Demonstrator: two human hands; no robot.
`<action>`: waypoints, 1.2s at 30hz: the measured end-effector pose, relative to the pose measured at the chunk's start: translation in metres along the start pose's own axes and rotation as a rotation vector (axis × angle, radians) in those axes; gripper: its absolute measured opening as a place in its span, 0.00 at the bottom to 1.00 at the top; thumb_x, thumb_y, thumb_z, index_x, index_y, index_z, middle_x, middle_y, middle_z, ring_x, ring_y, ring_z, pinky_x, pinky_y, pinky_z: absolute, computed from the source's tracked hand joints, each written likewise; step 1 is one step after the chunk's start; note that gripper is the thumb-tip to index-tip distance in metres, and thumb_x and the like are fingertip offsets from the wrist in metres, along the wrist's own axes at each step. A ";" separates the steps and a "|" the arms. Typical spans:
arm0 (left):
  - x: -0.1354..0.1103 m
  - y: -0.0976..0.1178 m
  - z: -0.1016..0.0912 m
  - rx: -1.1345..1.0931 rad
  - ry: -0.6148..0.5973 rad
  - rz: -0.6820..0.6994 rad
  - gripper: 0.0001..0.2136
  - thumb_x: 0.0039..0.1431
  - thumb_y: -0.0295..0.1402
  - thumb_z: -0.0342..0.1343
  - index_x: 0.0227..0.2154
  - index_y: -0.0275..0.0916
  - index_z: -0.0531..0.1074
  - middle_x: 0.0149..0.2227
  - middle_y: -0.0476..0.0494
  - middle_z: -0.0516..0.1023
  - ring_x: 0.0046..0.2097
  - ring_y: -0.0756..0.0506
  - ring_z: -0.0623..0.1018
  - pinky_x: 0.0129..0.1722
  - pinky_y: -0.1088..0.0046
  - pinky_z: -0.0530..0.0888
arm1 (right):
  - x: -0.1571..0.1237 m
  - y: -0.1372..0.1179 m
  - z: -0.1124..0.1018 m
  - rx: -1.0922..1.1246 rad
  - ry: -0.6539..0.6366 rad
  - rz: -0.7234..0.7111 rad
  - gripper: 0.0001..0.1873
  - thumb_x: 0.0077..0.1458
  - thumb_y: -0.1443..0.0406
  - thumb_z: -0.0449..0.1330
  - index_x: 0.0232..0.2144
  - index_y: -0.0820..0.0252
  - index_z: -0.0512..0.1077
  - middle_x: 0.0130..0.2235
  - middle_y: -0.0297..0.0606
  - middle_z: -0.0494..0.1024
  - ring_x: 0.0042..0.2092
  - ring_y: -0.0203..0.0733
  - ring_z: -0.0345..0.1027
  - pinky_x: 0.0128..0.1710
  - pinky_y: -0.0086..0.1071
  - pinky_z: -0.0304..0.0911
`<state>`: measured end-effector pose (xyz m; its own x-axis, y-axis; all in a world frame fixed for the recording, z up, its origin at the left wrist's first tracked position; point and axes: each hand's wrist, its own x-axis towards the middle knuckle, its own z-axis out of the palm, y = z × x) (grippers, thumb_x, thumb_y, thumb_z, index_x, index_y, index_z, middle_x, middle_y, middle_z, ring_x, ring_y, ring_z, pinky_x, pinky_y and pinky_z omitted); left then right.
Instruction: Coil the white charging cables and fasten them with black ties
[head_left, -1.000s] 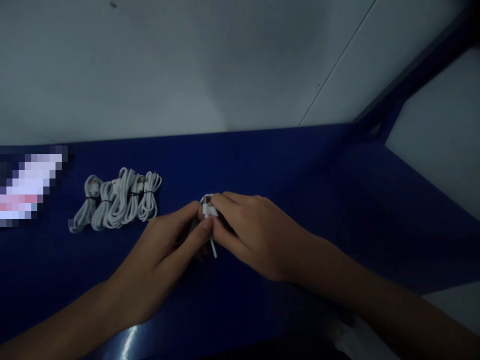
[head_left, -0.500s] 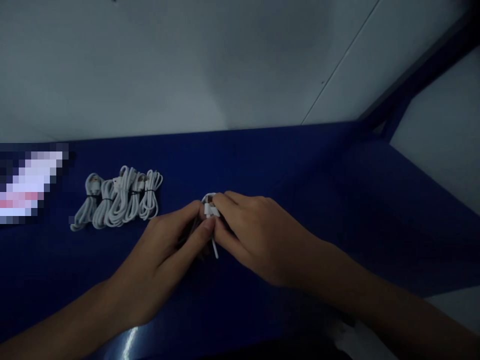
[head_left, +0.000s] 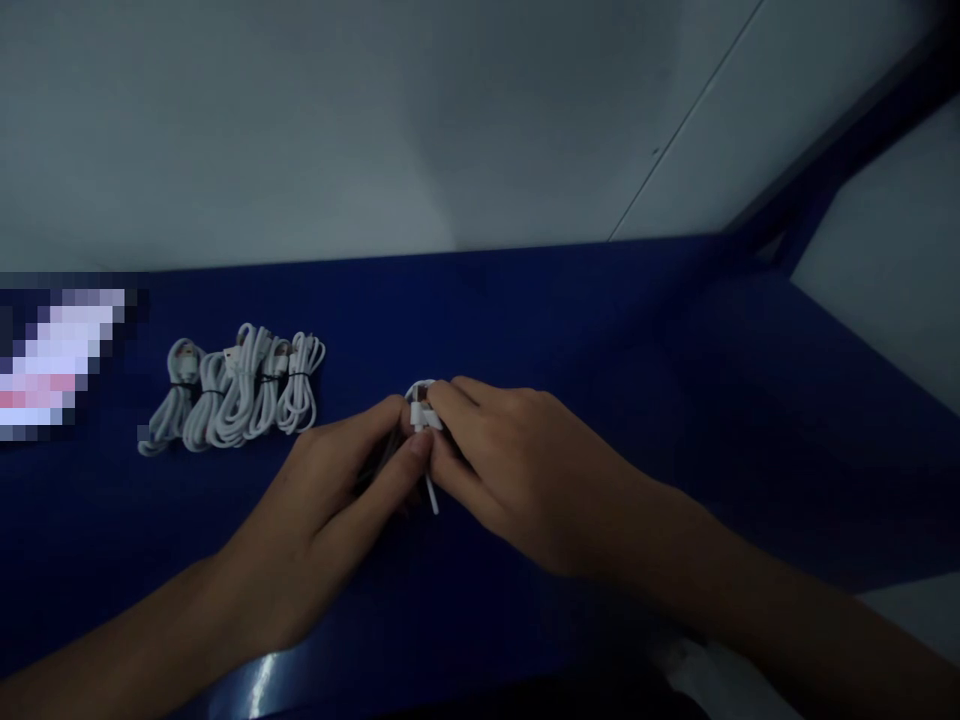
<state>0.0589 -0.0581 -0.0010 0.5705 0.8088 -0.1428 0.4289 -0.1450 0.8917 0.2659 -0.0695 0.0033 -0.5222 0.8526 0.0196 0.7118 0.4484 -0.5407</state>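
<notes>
A white USB cable (head_left: 417,416) is gripped between both hands near the middle of the view, its metal plug tip partly showing. My left hand (head_left: 341,475) pinches it from the left, thumb pressed against the plug's base. From the right, my right hand (head_left: 517,460) closes its fingers on the same cable beside the plug. A short length of white cord points down below the fingertips. Most of the cable is hidden behind the fingers. To the left lie several coiled white cables (head_left: 244,395) side by side, with dark ties around at least some of them.
The blue tabletop (head_left: 480,310) meets a pale wall (head_left: 300,130) at its back edge. A blurred-out bright object (head_left: 71,350) lies at the far left. On the right, a dark blue frame bar (head_left: 840,150) slants upward.
Both hands keep their pinch on the cable with almost no movement. The whole view has shifted slightly.
</notes>
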 end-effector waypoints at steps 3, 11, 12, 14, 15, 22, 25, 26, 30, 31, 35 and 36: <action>0.000 -0.001 0.000 -0.003 0.000 0.003 0.14 0.79 0.43 0.51 0.37 0.44 0.73 0.33 0.51 0.77 0.32 0.47 0.74 0.28 0.71 0.70 | 0.000 0.001 0.000 0.019 0.009 0.003 0.09 0.76 0.67 0.53 0.43 0.64 0.72 0.38 0.39 0.76 0.33 0.39 0.66 0.33 0.36 0.61; 0.000 -0.001 0.000 0.003 0.002 0.013 0.14 0.79 0.43 0.51 0.37 0.44 0.73 0.32 0.52 0.75 0.30 0.47 0.72 0.27 0.72 0.69 | 0.001 0.001 0.001 0.040 0.014 -0.001 0.09 0.76 0.67 0.53 0.42 0.64 0.71 0.37 0.38 0.76 0.33 0.39 0.66 0.35 0.36 0.61; 0.000 -0.001 0.000 0.005 0.002 0.013 0.13 0.79 0.42 0.51 0.37 0.44 0.73 0.32 0.52 0.75 0.30 0.47 0.73 0.27 0.72 0.69 | 0.001 0.001 0.001 0.041 0.015 0.001 0.09 0.76 0.67 0.53 0.42 0.64 0.71 0.37 0.38 0.76 0.33 0.39 0.66 0.35 0.36 0.61; 0.000 -0.001 0.000 0.013 0.007 0.017 0.13 0.79 0.42 0.51 0.37 0.44 0.73 0.32 0.51 0.76 0.30 0.47 0.73 0.27 0.72 0.69 | 0.001 0.001 0.001 0.038 0.013 0.006 0.09 0.76 0.66 0.53 0.43 0.64 0.72 0.38 0.38 0.76 0.33 0.39 0.67 0.35 0.36 0.62; 0.000 -0.001 0.000 0.016 0.007 0.019 0.13 0.79 0.42 0.51 0.37 0.44 0.73 0.32 0.51 0.76 0.30 0.47 0.73 0.27 0.72 0.70 | 0.001 0.001 0.001 0.036 0.013 0.009 0.09 0.76 0.66 0.54 0.44 0.64 0.72 0.38 0.38 0.76 0.34 0.39 0.67 0.36 0.36 0.62; 0.000 -0.003 -0.001 0.014 -0.002 0.023 0.14 0.79 0.42 0.50 0.37 0.44 0.72 0.33 0.52 0.76 0.32 0.47 0.74 0.28 0.72 0.70 | 0.001 0.002 0.001 0.044 0.005 0.008 0.09 0.76 0.66 0.54 0.43 0.64 0.72 0.38 0.38 0.76 0.33 0.39 0.67 0.35 0.36 0.63; 0.000 -0.003 -0.001 0.014 -0.007 0.021 0.14 0.79 0.43 0.50 0.37 0.44 0.73 0.34 0.52 0.77 0.33 0.47 0.75 0.29 0.71 0.71 | 0.000 0.001 0.001 0.033 0.011 0.000 0.10 0.77 0.66 0.53 0.45 0.66 0.72 0.39 0.39 0.77 0.34 0.40 0.68 0.36 0.37 0.63; 0.000 -0.003 -0.001 0.016 -0.005 0.019 0.14 0.79 0.43 0.50 0.37 0.44 0.72 0.33 0.52 0.76 0.32 0.47 0.74 0.29 0.71 0.71 | 0.001 0.001 0.001 0.028 0.013 -0.003 0.10 0.77 0.66 0.53 0.46 0.66 0.73 0.39 0.39 0.77 0.35 0.40 0.69 0.36 0.37 0.63; 0.000 -0.003 -0.001 0.020 -0.004 0.010 0.14 0.80 0.43 0.50 0.37 0.44 0.72 0.33 0.53 0.76 0.32 0.48 0.74 0.29 0.71 0.71 | 0.001 0.001 0.001 0.035 0.010 0.003 0.09 0.76 0.67 0.53 0.44 0.66 0.73 0.38 0.39 0.76 0.34 0.39 0.68 0.35 0.37 0.62; 0.000 -0.003 -0.001 0.024 -0.002 0.013 0.14 0.80 0.43 0.50 0.37 0.44 0.72 0.33 0.53 0.77 0.32 0.47 0.74 0.29 0.71 0.71 | 0.001 0.001 0.001 0.036 0.011 0.007 0.09 0.76 0.66 0.54 0.44 0.66 0.72 0.38 0.38 0.76 0.34 0.39 0.68 0.35 0.37 0.62; 0.000 -0.004 -0.001 0.041 0.001 0.024 0.14 0.80 0.44 0.50 0.38 0.45 0.72 0.34 0.52 0.77 0.33 0.47 0.75 0.30 0.71 0.71 | 0.001 0.002 0.001 0.024 0.018 0.003 0.09 0.76 0.66 0.54 0.44 0.65 0.72 0.39 0.39 0.77 0.34 0.40 0.68 0.36 0.36 0.62; 0.000 -0.004 -0.001 0.041 0.002 0.025 0.14 0.79 0.44 0.50 0.38 0.45 0.72 0.33 0.52 0.77 0.32 0.47 0.75 0.30 0.71 0.71 | 0.001 0.002 0.001 0.024 0.018 0.000 0.09 0.76 0.66 0.54 0.45 0.65 0.72 0.38 0.39 0.77 0.34 0.40 0.68 0.36 0.36 0.62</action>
<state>0.0560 -0.0573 -0.0045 0.5796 0.8060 -0.1200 0.4430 -0.1881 0.8766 0.2665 -0.0683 0.0013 -0.5134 0.8575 0.0346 0.7002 0.4418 -0.5608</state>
